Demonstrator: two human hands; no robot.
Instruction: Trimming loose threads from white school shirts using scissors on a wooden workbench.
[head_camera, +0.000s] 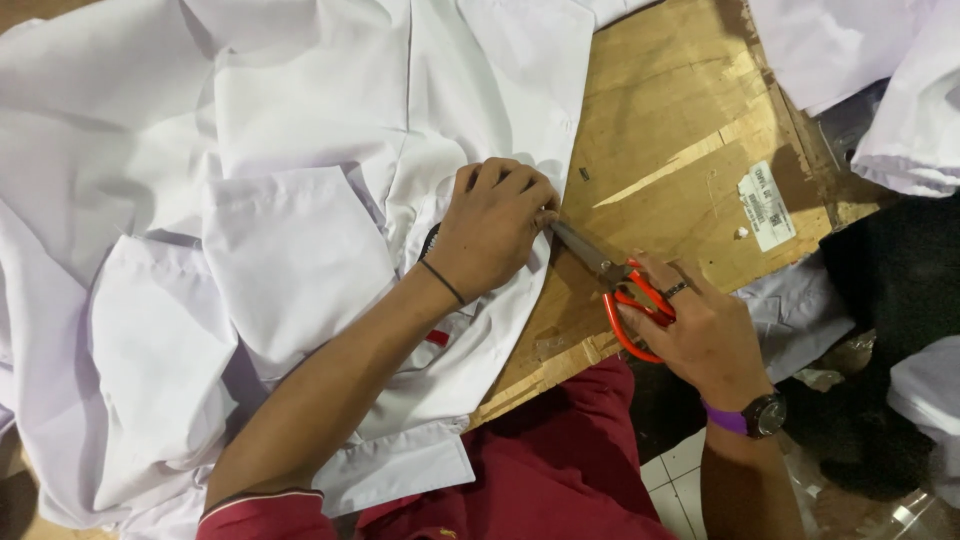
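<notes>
My left hand (492, 232) pinches the white shirt (300, 200) edge at the table (680, 130) edge; right hand (700, 335) grips orange scissors (620, 285) (blades nearly closed).

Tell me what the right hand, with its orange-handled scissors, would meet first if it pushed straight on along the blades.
The right hand points the orange-handled scissors up-left. The tips already sit at the left hand gripping the white cloth shirt edge, so probably those fingers or that cloth; depth is unclear.
</notes>
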